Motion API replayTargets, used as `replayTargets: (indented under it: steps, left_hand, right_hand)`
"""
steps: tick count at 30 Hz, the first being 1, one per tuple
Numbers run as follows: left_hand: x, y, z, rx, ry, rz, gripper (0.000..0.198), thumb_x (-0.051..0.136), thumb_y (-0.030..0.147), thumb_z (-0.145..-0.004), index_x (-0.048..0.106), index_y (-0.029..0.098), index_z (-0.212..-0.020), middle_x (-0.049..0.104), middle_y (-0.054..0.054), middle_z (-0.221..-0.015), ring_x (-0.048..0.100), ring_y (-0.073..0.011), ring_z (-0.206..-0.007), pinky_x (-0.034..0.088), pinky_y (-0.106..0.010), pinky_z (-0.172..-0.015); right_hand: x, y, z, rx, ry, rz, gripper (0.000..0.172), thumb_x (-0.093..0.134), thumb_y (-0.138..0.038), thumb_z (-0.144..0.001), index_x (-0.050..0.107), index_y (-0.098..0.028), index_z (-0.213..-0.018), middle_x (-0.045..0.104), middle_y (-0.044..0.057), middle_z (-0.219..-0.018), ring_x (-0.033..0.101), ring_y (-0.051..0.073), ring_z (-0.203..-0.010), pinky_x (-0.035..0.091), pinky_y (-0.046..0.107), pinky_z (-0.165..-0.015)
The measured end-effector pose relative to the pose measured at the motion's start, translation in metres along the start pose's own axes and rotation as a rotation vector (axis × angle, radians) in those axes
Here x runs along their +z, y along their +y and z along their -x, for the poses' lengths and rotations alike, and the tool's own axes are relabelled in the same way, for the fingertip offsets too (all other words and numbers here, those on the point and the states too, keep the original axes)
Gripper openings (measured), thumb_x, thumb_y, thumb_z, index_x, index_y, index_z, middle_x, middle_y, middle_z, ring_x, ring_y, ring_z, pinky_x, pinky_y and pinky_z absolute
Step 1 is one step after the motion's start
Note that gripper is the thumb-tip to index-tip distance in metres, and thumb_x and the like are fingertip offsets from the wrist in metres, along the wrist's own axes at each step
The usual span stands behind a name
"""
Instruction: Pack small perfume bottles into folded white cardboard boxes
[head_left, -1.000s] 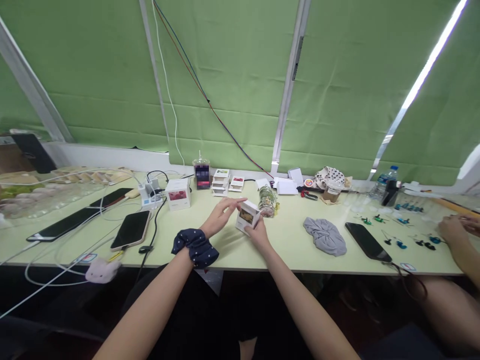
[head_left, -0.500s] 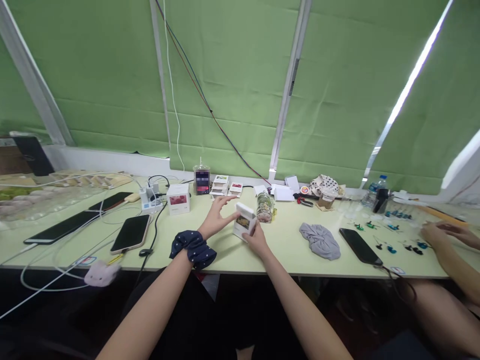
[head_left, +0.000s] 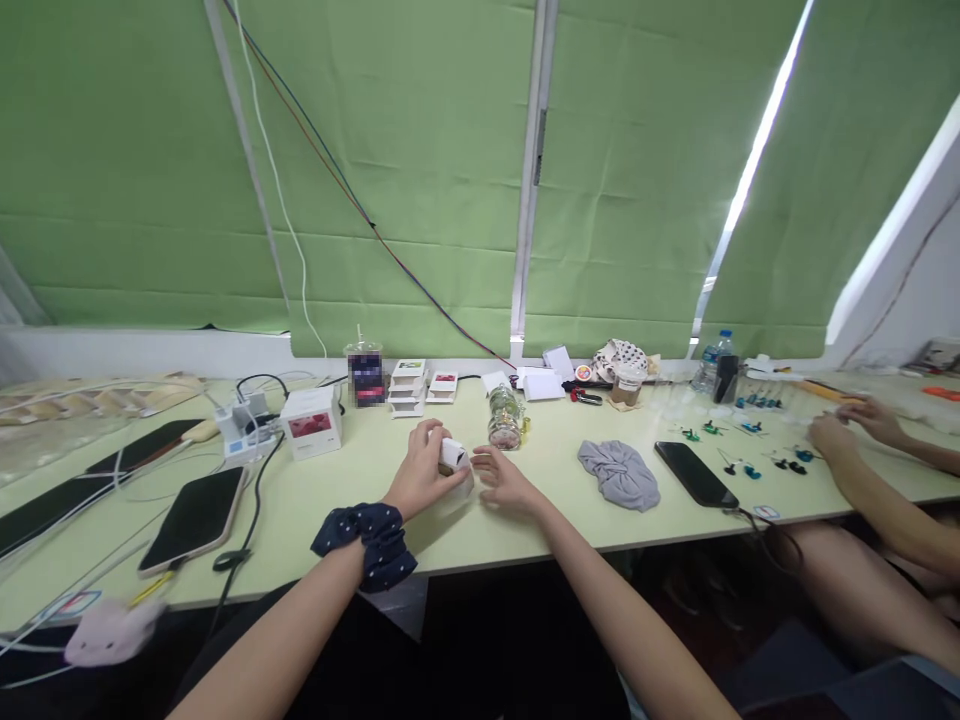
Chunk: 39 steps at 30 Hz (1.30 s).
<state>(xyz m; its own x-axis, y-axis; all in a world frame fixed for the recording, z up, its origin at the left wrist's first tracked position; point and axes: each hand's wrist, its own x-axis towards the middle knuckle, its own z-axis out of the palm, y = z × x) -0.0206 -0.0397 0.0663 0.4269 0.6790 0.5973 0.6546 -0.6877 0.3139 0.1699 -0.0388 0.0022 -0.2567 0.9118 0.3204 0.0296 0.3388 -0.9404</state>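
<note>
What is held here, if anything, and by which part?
The left hand holds a small white box by its left side, thumb across the front; the right hand is open beside it.

– What does the person wear?

– One scrunchie [head_left: 365, 545], around the wrist end of the left forearm [head_left: 289, 632]. It is dark navy blue with small white dots, a wide, puffy ring of soft cloth gathered into loose folds.

– And higher up?

– The left forearm and the right forearm [head_left: 611, 595] are bare as far as the view reaches.

– And lower down?

– Black clothing [head_left: 555, 650] over the lap, plain-looking, too dark for its seams or cut to be made out
</note>
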Motion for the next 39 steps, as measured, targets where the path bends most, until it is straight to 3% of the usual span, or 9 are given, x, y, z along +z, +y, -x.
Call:
replayTargets:
  steps: [3,6,8,10,16,24,31,39]
  left_hand:
    - [-0.004,-0.001,-0.002,0.018,-0.072,0.02,0.037,0.063,0.034,-0.073,0.044,0.02,-0.101,0.039,-0.011,-0.12,0.039,-0.0289,-0.117,0.036,-0.043,-0.098]
    - [-0.012,-0.002,-0.006,0.02,-0.155,0.034,0.032,0.062,0.032,-0.074,0.044,0.022,-0.099,0.04,-0.009,-0.118,0.037,-0.0276,-0.118,0.038,-0.041,-0.097]
    - [-0.017,-0.002,-0.008,0.009,-0.2,0.042,0.031,0.061,0.031,-0.075,0.043,0.022,-0.099,0.04,-0.008,-0.118,0.038,-0.0266,-0.118,0.039,-0.04,-0.095]
    - [-0.022,-0.002,-0.011,-0.003,-0.244,0.052,0.031,0.06,0.03,-0.076,0.043,0.023,-0.101,0.039,-0.008,-0.119,0.041,-0.0252,-0.114,0.042,-0.038,-0.092]
    - [-0.029,-0.007,-0.016,-0.003,-0.314,0.053,0.028,0.06,0.031,-0.076,0.046,0.024,-0.1,0.04,-0.007,-0.122,0.047,-0.0227,-0.109,0.047,-0.033,-0.086]
    - [-0.025,-0.016,-0.013,-0.035,-0.355,0.044,0.028,0.058,0.029,-0.079,0.045,0.026,-0.105,0.035,-0.009,-0.132,0.045,-0.0241,-0.116,0.047,-0.035,-0.089]
    - [-0.022,-0.015,-0.009,-0.051,-0.313,0.063,0.029,0.059,0.025,-0.077,0.048,0.027,-0.104,0.038,-0.008,-0.132,0.047,-0.0251,-0.117,0.048,-0.036,-0.088]
    - [-0.023,-0.016,-0.004,-0.096,-0.343,0.079,0.032,0.059,0.025,-0.077,0.045,0.028,-0.106,0.032,-0.008,-0.135,0.044,-0.0246,-0.121,0.047,-0.037,-0.091]
  right_hand:
    - [-0.046,0.001,-0.005,-0.05,0.106,-0.001,0.039,0.058,-0.011,-0.058,0.057,-0.02,-0.096,0.066,0.005,-0.096,0.064,0.02,-0.09,0.05,0.038,-0.081]
    - [-0.088,0.001,-0.02,-0.038,0.296,0.089,0.025,0.055,-0.015,-0.061,0.059,-0.017,-0.086,0.068,0.005,-0.08,0.066,0.019,-0.076,0.051,0.037,-0.076]
    - [-0.107,0.002,-0.032,-0.037,0.39,0.191,0.02,0.054,-0.016,-0.063,0.061,-0.016,-0.082,0.068,0.005,-0.078,0.065,0.019,-0.076,0.051,0.036,-0.076]
    - [-0.116,0.001,-0.045,-0.043,0.398,0.248,0.018,0.054,-0.017,-0.065,0.063,-0.016,-0.08,0.069,0.006,-0.081,0.065,0.019,-0.078,0.05,0.035,-0.076]
    - [-0.119,-0.019,-0.079,-0.07,0.141,0.446,0.022,0.057,-0.018,-0.072,0.068,-0.018,-0.091,0.07,0.007,-0.103,0.062,0.021,-0.094,0.047,0.035,-0.079]
    - [-0.121,-0.034,-0.106,-0.049,-0.157,0.579,0.017,0.067,-0.022,-0.073,0.071,-0.018,-0.089,0.072,0.005,-0.098,0.064,0.021,-0.091,0.048,0.033,-0.081]
    - [-0.109,-0.021,-0.112,0.017,-0.165,0.713,0.013,0.066,-0.016,-0.073,0.072,-0.018,-0.085,0.073,0.004,-0.082,0.067,0.02,-0.078,0.052,0.033,-0.074]
    - [-0.109,-0.012,-0.124,0.018,-0.118,0.752,0.013,0.065,-0.018,-0.077,0.071,-0.018,-0.089,0.073,0.005,-0.093,0.067,0.02,-0.084,0.051,0.034,-0.08]
